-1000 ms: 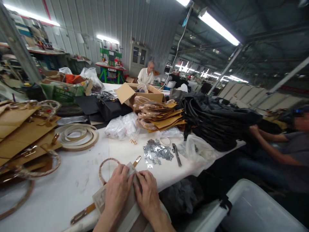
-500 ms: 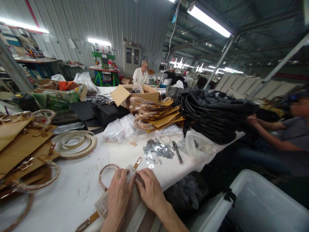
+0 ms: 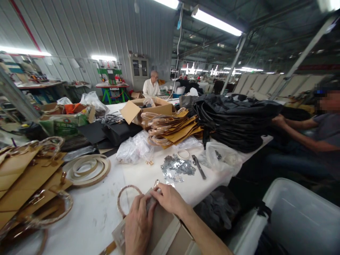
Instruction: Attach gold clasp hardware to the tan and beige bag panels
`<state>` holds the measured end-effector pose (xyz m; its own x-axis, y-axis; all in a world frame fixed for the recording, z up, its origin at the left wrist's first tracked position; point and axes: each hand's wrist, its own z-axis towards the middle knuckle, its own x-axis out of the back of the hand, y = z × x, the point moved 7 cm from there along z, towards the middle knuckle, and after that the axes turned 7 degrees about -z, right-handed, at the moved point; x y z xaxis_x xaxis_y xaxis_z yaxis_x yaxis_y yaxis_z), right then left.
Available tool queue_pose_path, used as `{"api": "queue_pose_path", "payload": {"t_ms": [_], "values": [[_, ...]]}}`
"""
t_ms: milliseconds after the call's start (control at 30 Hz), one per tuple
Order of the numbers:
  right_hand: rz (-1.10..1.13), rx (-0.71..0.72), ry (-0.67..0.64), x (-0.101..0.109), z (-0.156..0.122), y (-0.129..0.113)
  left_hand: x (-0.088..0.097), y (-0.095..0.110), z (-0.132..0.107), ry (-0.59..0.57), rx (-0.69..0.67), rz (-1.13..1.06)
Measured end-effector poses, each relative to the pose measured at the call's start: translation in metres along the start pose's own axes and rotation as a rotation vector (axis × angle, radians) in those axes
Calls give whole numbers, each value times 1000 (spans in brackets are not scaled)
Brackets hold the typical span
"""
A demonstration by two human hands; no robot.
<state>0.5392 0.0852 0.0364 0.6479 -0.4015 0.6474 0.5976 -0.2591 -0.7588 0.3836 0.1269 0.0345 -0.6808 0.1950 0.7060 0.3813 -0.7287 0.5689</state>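
A tan bag piece (image 3: 166, 232) with a plastic-wrapped round handle (image 3: 124, 194) and a gold strap end lies at the near edge of the white table (image 3: 95, 212). My left hand (image 3: 138, 223) lies on top of it, fingers curled over its upper edge. My right hand (image 3: 167, 198) pinches the same edge beside the gold buckle (image 3: 156, 183). Both hands touch each other at the fingertips.
Small silver metal parts (image 3: 176, 170), a dark tool (image 3: 198, 166), tape rolls (image 3: 87, 168) and clear bags (image 3: 134, 148) lie further back. Stacks of tan bag pieces (image 3: 23, 177) sit left and centre. Black bags (image 3: 233, 120) pile right, where a seated person reaches. A white bin (image 3: 297, 219) stands lower right.
The camera has tilted up and shifted. My right hand slid up to the piece's top edge near the buckle. My left hand stays pressed on the piece.
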Motion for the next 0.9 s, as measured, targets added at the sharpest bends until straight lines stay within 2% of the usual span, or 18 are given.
{"api": "queue_pose_path", "payload": {"t_ms": [167,400,667,900], "values": [[302,-126,-163,-21,-3,18,1,-4,0,19,20,-39],[595,-268,-136,-40,-4,32,2,-8,0,46,35,-116],[614,-248,-129,-39,-5,26,4,-13,0,37,111,-209],[493,-226,-73,-34,-7,23,-1,-11,-1,77,30,-79]]}}
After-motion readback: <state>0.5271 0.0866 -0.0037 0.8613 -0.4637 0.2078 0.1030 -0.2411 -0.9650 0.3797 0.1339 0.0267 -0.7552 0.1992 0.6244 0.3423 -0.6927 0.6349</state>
